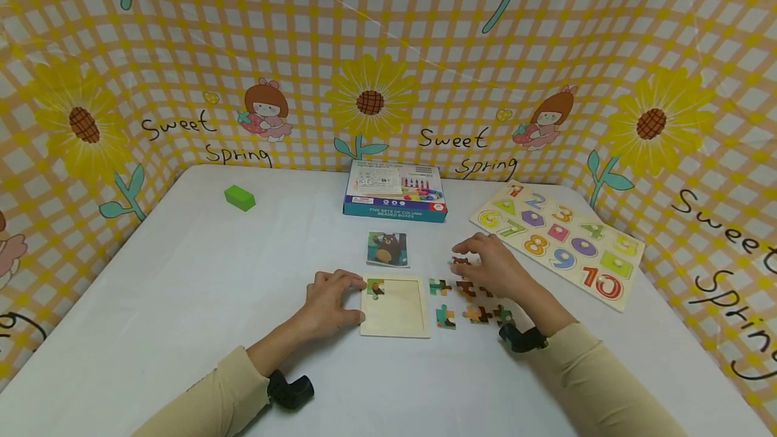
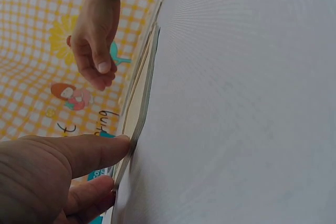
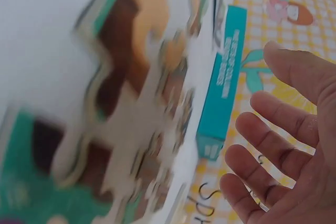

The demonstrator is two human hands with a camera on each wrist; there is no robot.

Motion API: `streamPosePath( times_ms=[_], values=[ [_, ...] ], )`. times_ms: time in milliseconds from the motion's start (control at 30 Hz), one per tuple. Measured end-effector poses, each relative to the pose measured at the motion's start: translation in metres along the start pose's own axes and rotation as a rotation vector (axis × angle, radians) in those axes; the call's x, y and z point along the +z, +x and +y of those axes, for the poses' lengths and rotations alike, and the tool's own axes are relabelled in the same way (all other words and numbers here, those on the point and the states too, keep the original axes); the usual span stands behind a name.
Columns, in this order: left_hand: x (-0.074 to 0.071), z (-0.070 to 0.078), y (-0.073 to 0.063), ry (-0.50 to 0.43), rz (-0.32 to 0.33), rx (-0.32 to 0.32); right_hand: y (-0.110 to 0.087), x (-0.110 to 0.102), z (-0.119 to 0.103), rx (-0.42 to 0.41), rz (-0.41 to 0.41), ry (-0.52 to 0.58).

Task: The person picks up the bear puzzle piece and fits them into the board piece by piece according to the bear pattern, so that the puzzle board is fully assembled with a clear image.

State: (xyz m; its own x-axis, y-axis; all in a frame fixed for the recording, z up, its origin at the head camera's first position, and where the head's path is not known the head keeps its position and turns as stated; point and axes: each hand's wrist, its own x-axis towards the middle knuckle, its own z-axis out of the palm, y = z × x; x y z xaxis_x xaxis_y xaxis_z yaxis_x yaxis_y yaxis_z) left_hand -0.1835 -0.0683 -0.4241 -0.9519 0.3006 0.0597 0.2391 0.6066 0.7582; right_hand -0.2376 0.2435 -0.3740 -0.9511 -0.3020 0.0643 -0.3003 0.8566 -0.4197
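"Step?"
"Apparently choosing among brown-and-green jigsaw pieces (image 1: 478, 314), right of square pale-wood tray (image 1: 394, 312); nothing in loosely spread right hand (image 1: 499, 267) above."
"Left hand (image 1: 331, 300)?"
"Parted fingers against tray's left edge."
"Next?"
"Probably pinching one, fitting inside."

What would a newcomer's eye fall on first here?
Probably the yellow-checked cloth with its sunflowers, rising behind the table. Next, the colourful number board at the table's right, then the wooden tray by the left hand, one puzzle piece in its far-left corner.
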Motion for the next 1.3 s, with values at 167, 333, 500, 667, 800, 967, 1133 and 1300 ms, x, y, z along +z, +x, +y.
streamPosePath(
  times_ms=[167, 333, 500, 667, 800, 967, 1133, 1300],
  values=[
    [0.0, 0.001, 0.0, -0.004, -0.003, -0.007, 0.001, -0.001, 0.013, 0.009, 0.005, -0.021],
    [0.0, 0.0, 0.0, -0.003, -0.003, -0.011, 0.004, -0.002, 0.022, 0.032, -0.013, -0.038],
    [0.001, 0.0, 0.0, -0.002, -0.001, -0.008, 0.007, -0.002, 0.027, 0.052, -0.033, -0.038],
    [0.001, 0.0, 0.0, 0.001, -0.003, -0.007, 0.012, -0.002, 0.028, 0.077, -0.052, -0.036],
    [0.001, 0.0, 0.0, 0.004, -0.003, -0.003, 0.015, -0.002, 0.027, 0.101, -0.064, -0.037],
    [0.0, 0.0, 0.0, -0.002, -0.003, -0.004, 0.017, -0.001, 0.025, 0.119, -0.089, -0.029],
    [0.001, 0.0, 0.0, 0.003, -0.005, -0.009, 0.018, 0.0, 0.026, 0.11, -0.108, -0.029],
    [0.001, 0.0, 0.0, 0.006, -0.004, -0.016, 0.018, 0.001, 0.029, 0.099, -0.11, -0.046]
  ],
)
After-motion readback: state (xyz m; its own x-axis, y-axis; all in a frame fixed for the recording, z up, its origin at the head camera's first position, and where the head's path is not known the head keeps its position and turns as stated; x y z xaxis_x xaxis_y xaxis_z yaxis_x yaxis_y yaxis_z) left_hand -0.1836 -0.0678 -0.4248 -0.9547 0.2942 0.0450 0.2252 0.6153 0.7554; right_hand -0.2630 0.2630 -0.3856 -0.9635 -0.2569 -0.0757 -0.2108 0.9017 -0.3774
